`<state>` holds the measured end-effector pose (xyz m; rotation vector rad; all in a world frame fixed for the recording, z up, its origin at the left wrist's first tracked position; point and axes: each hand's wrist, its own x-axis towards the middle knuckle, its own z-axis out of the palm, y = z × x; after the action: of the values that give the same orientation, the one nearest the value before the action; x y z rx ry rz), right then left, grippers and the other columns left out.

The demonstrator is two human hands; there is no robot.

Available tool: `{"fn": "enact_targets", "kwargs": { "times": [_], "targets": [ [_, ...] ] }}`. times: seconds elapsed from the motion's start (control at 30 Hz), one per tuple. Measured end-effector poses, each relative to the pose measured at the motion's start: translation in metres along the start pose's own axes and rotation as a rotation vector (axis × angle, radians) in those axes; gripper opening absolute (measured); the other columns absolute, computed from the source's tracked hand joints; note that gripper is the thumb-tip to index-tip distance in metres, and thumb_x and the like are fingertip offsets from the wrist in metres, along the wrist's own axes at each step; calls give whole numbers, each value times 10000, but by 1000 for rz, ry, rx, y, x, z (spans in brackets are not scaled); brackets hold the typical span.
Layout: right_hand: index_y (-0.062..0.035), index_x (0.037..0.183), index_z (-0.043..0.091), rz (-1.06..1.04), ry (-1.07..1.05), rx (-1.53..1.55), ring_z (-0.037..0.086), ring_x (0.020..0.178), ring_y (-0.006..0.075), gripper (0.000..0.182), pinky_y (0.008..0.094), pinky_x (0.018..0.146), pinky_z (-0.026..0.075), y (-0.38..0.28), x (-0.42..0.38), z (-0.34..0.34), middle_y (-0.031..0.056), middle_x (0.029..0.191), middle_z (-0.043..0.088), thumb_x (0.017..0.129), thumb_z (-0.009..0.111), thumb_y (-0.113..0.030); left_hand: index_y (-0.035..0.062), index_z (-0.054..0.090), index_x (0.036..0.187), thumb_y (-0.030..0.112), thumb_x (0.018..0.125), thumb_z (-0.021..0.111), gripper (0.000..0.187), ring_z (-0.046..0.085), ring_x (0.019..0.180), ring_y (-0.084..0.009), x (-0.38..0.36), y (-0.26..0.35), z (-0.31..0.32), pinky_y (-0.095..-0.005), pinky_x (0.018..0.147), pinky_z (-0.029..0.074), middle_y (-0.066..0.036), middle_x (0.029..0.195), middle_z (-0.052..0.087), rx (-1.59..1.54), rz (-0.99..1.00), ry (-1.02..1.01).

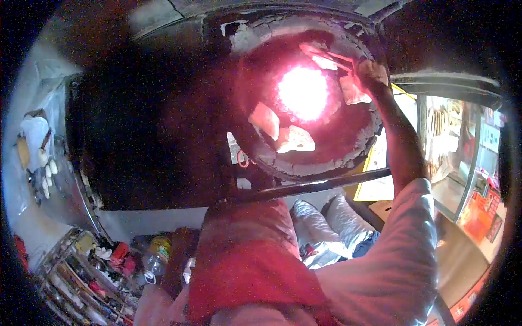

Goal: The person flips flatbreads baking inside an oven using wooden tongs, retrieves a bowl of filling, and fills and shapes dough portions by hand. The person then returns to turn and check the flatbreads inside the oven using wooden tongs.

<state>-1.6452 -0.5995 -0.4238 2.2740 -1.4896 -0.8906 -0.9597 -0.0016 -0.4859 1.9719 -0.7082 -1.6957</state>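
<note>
My right hand (373,73) is closed around the handles of a pair of tongs (341,58), reaching over the round clay oven (304,169). The tongs' tips overlap a pale flatbread piece (325,63) at the far wall. Just below the hand, another flatbread (354,90) clings to the right side of the oven. Two more pieces, a left flatbread (265,120) and a near flatbread (295,139), stick to the wall closer to me. White-hot glare (303,93) fills the oven's middle. My left arm hangs low in shadow, its hand (186,237) dark with fingers hidden.
A dark counter (147,136) spreads left of the oven, with red-handled scissors (244,158) near its rim. Silvery sacks (321,225) lie below. At lower left are a plastic bottle (155,262) and a cluttered rack (81,277). A glass case (448,146) stands at right.
</note>
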Motion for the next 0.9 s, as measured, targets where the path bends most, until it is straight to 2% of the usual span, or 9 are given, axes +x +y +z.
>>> {"fn": "enact_targets", "kwargs": {
  "times": [0.1,0.2,0.27,0.43,0.67,0.73,0.77,0.83,0.9],
  "targets": [
    [-108,1048,613,61,214,214,680,696,327,299,448,600,552,-6,-52,-17,126,808,673,899,591,-367,86,575,1059,254,937,560,208,551,578,-169,13,-3,8,-345,522,483,-40,718,558,-232,-39,-32],
    [-35,1026,663,454,244,810,677,658,337,515,441,578,534,-32,-105,-53,174,740,676,867,609,-522,87,574,1058,251,941,553,203,545,573,-168,23,15,24,-346,520,482,-39,713,553,-557,-79,-100],
    [-54,1201,602,554,-130,1904,661,801,180,499,326,662,545,-35,-127,-1,111,917,675,869,665,-422,83,565,1052,231,961,522,178,507,557,-157,23,64,38,-333,493,464,-40,716,536,500,214,74],
    [-50,1236,578,91,449,1256,669,847,255,541,366,750,541,-64,-134,-79,129,939,679,766,778,-229,91,569,1064,224,963,523,173,527,602,-151,56,-1,13,-326,500,473,-46,777,548,86,108,-44],
    [-44,1366,451,34,297,1887,629,946,201,656,323,778,530,-42,-77,-27,89,1119,631,854,701,-367,61,560,1110,194,937,567,218,550,638,-162,41,-11,-21,-317,532,500,-51,789,570,909,723,-5],
    [-53,1396,436,693,-137,2514,630,918,209,817,325,745,529,-35,-79,-73,111,1021,653,741,819,-356,62,559,1112,193,936,567,220,557,641,-163,43,-15,-24,-315,534,501,-55,793,576,762,596,-33],
    [-53,1396,436,698,-129,2511,630,918,209,817,325,745,529,-34,-84,-54,111,1021,653,741,819,-356,62,559,1113,192,935,567,220,560,643,-164,45,-11,-22,-314,536,502,-57,795,579,675,511,-47],
    [-85,1344,509,64,562,1047,614,795,171,650,316,653,509,-28,-99,3,90,904,657,806,768,-342,62,559,1115,190,934,567,222,567,647,-165,49,-2,-16,-312,538,503,-62,799,584,445,307,-68],
    [-81,1341,513,71,344,1648,625,787,189,622,334,651,515,-13,-130,4,105,905,660,830,742,-351,63,558,1118,189,934,568,224,574,650,-166,50,11,-10,-310,541,504,-66,804,590,201,106,-79]
  ]
}}
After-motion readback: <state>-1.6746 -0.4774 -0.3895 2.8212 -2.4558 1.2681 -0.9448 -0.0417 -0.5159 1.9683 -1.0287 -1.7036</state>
